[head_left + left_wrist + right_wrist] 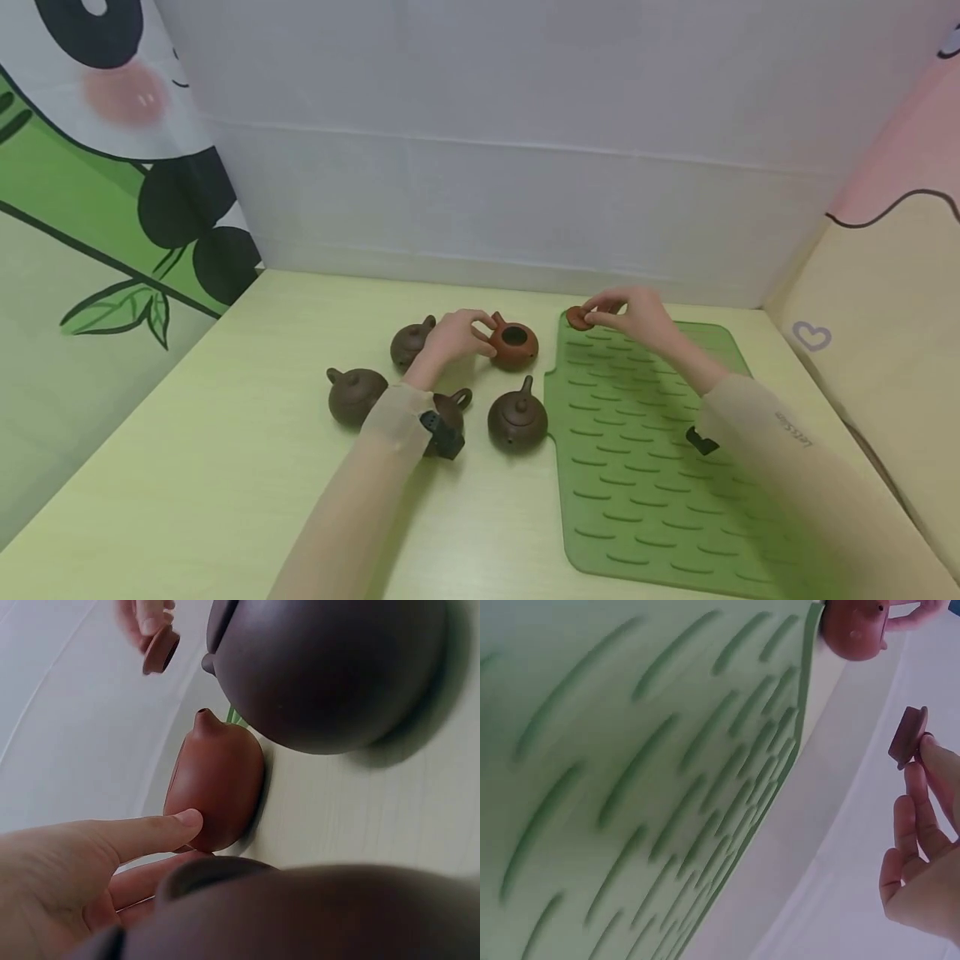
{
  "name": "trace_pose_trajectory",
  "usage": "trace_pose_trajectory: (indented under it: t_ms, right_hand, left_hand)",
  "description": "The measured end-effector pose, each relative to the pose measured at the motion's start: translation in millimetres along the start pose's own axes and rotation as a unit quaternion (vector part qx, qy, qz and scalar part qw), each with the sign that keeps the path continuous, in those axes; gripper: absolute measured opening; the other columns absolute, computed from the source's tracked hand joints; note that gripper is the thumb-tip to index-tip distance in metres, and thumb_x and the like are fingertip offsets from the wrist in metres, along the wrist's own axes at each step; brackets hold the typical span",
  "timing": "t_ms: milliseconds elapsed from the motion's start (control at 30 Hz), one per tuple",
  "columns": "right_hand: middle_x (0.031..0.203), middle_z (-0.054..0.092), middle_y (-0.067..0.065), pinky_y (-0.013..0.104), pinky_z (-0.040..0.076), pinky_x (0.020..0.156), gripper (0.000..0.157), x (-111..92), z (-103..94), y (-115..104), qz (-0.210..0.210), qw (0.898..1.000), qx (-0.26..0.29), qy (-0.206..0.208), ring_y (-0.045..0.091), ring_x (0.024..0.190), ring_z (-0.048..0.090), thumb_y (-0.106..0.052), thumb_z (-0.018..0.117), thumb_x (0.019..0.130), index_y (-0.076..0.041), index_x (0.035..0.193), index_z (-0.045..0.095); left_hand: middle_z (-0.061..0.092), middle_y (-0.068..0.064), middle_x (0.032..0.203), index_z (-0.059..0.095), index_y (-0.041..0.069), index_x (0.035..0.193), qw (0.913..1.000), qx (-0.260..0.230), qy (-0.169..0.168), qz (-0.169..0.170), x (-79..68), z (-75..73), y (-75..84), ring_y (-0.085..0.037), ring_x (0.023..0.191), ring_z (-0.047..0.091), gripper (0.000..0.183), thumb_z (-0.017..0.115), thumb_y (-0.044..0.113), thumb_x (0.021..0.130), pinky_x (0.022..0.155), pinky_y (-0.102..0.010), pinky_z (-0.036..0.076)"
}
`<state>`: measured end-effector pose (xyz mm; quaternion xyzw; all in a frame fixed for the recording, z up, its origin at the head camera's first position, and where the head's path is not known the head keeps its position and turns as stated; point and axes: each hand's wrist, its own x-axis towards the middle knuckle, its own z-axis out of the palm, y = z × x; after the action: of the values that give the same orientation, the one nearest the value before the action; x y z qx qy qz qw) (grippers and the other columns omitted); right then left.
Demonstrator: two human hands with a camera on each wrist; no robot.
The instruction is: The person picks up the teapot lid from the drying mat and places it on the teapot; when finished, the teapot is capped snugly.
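A reddish-brown clay teapot (514,346) sits lidless on the table, its round dark opening facing up. My left hand (456,340) pinches it at the handle side, the thumb (190,818) against its body and the other fingers partly hidden behind. Up over the far left corner of the green mat, my right hand (632,315) holds the teapot's small round lid (578,318) between thumb and fingertips. In the right wrist view the lid (908,737) is tilted on edge, well apart from the teapot (853,630).
Several dark brown teapots surround my left arm: one lidded teapot (517,419) by the mat, another (356,397) at the left, one (409,345) behind the hand, and one (450,410) partly covered by the wrist camera. The ridged green mat (622,500) lies on the right.
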<state>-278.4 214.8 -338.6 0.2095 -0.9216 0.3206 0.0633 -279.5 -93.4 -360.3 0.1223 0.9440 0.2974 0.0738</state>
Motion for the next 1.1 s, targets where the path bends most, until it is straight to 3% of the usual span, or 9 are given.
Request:
trace_pose_trajectory:
  t_ms: [300,667,1100]
  right_hand:
    - [0.091,0.074,0.005,0.031,0.049,0.072,0.019,24,29.3,-21,-0.004,0.999,0.054,-0.004,0.018,0.082,0.064,-0.029,0.073,0.090,-0.019,0.106,0.077]
    - [0.093,0.076,0.006,0.031,0.049,0.078,0.017,34,55.0,-37,0.003,0.993,0.119,-0.012,0.022,0.086,0.067,-0.026,0.074,0.090,-0.017,0.104,0.077]
    - [0.094,0.076,0.005,0.029,0.047,0.077,0.019,36,77.9,-38,0.004,0.994,0.106,-0.015,0.016,0.083,0.065,-0.028,0.075,0.088,-0.017,0.103,0.078]
  left_hand:
    - [0.075,-0.007,0.115,0.066,0.020,0.124,0.9999,0.009,0.008,-0.006,0.5,0.3,0.4,-0.026,0.108,0.070,0.044,0.079,0.022,0.083,0.093,-0.041,0.053]
    - [0.075,-0.006,0.116,0.066,0.021,0.125,0.9998,0.013,0.006,-0.015,1.8,1.5,-0.1,-0.025,0.109,0.070,0.044,0.078,0.023,0.083,0.091,-0.041,0.054]
    - [0.074,-0.006,0.118,0.066,0.021,0.126,0.9997,0.010,0.002,-0.022,0.3,-0.1,3.1,-0.025,0.110,0.069,0.045,0.079,0.022,0.084,0.090,-0.041,0.054]
